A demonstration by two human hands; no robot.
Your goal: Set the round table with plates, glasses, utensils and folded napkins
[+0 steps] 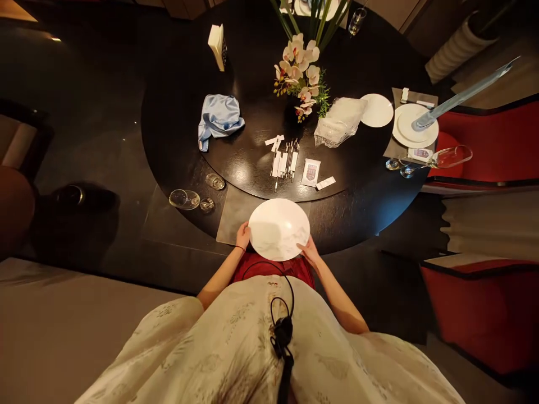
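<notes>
A person's left hand (243,235) and right hand (310,251) hold a round white plate (278,229) by opposite edges, fingers curled onto the rim rather than spread. The plate is above the near end of a grey place mat (240,216), at the edge of a round dark table (177,112); whether they touch cannot be told. Glasses (184,199) stand left of the mat. Ahead lie a row of thin paper-wrapped sticks (285,165), a crumpled blue napkin (219,119) and white orchids (298,70).
</notes>
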